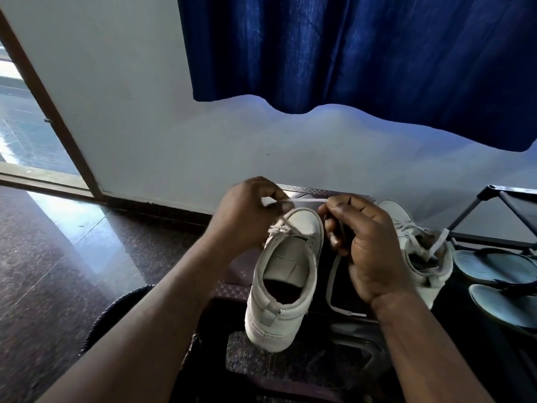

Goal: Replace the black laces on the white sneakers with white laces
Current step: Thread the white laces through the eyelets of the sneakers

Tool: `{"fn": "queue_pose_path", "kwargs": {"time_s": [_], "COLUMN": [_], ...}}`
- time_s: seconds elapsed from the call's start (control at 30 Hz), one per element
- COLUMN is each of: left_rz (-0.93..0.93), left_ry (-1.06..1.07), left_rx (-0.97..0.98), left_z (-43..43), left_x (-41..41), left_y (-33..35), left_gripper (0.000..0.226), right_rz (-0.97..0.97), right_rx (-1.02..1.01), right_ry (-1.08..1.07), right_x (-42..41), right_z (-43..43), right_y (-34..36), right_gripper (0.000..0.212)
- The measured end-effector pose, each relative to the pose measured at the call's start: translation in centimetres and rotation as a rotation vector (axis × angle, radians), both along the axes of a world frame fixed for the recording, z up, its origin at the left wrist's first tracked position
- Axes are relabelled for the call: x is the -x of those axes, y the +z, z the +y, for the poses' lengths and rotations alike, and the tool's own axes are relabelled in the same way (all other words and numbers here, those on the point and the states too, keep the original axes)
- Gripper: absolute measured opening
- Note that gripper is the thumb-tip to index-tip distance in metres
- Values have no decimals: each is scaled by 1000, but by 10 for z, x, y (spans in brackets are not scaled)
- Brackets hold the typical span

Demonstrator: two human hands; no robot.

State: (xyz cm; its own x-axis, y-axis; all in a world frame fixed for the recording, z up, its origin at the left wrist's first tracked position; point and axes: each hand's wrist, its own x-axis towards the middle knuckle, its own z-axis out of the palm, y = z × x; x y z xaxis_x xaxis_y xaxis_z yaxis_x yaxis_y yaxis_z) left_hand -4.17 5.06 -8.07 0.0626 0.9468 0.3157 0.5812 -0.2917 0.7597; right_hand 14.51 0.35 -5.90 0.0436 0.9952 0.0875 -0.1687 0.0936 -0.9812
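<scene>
In the head view, I see the near white sneaker (283, 274) in the middle of the frame, heel toward me and toe pointing away, lying on a dark patterned desk (232, 282). A white lace (305, 201) is already in it. It crosses itself only low down near the toe, so I think just the first eyelets are done. The rest of the eyelets up toward the tongue look bare. I see no black lace in this shoe.

The second white sneaker (418, 251) sits to the right of the middle, partly hidden behind my right hand. It has pale laces in it, with one loose flat end sticking out to the right. I cannot tell if that shoe is finished.

So I judge the job is partly done: the black lace is out of the near shoe, and most of its lacing is left.

My left hand (247, 216) is above the toe of the near shoe. Its grip is pinched closed on the white lace. My right hand (366, 242) is just to the right of the toe, and its grip is also pinched closed on the lace. The lace runs tight and flat between the two hands. A long loose loop of lace hangs down under my right hand onto the desk.

Blue sandals (499, 271) lie at the right edge.
</scene>
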Motion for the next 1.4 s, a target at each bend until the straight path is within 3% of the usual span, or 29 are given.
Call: {"fn": "queue_pose_path", "kwargs": {"time_s": [0.1,0.27,0.37,0.43,0.5,0.53,0.67,0.8,0.87,1.0,1.07,1.13,1.23,1.33,1.4], "left_rz": [-20,220,203,-33,-277,-282,-112,39,126,-168,-210,-176,-109,-226,-306], "left_ry": [133,511,286,-46,-265,-299,-230,122,201,-124,-282,-265,-126,-150,-246], "left_rx": [6,62,68,105,191,193,114,214,237,256,255,237,218,309,371], "left_z": [-5,-7,-10,-14,-13,-11,-9,-5,-5,-9,-13,-13,-9,-9,-11], "left_x": [13,31,25,11,-3,-8,-12,4,13,7,-3,-9,-4,4,3], "left_y": [10,11,10,13,10,6,2,1,0,2,4,4,2,1,1], "left_gripper": [11,23,50,64,49,36,4,20,21,14,12,4,11,11,24], "right_rz": [0,27,-54,-134,-183,-197,-227,-189,-174,-207,-250,-267,-244,-238,-262], "right_rx": [4,33,18,-5,-14,-15,-4,17,21,6,-3,-2,9,11,4], "right_ry": [-4,14,-10,-32,-28,-23,-27,-14,-21,-13,-3,-13,-29,-28,-23], "right_x": [-2,-4,-4,-1,2,3,2,-3,-5,-3,0,0,-6,-10,-9], "right_z": [0,0,2,4,5,6,7,8,8,8,8,7,7,7,5], "right_y": [0,-3,-8,-13,-16,-17,-21,-21,-21,-23,-24,-24,-22,-21,-21], "right_gripper": [28,30,24,21,22,21,20,20,19,19,19,19,16,15,15]}}
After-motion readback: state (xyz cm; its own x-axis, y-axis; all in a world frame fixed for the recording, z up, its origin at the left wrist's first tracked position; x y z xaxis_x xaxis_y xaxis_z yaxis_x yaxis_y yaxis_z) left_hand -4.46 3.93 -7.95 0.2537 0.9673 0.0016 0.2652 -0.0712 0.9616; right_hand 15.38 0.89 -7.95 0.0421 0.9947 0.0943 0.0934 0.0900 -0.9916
